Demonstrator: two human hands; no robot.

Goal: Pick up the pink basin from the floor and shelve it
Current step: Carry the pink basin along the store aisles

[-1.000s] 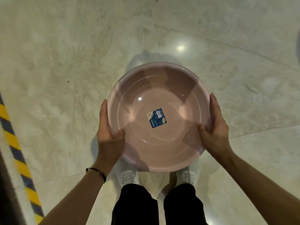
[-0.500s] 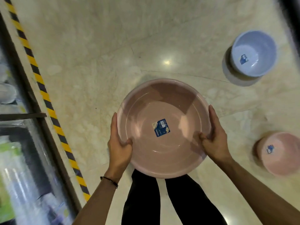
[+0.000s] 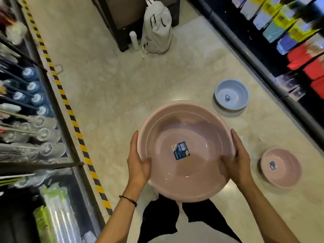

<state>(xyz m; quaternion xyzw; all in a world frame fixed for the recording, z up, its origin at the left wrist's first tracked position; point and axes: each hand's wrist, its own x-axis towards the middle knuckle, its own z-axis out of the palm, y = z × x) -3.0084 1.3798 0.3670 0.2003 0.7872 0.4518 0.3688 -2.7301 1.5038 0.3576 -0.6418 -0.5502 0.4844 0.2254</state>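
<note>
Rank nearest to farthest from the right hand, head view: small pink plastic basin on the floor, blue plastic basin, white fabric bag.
1. Small pink plastic basin, floor, just right of the right hand.
2. Blue plastic basin, floor, ahead.
3. White fabric bag, far ahead, left.

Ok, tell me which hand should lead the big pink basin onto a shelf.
Left, probably. Both hands grip the large pink plastic basin by its rim, but the left hand is nearer shelving, beside the yellow-black striped tape; a small blue basin and small pink basin lie past the right hand.
</note>
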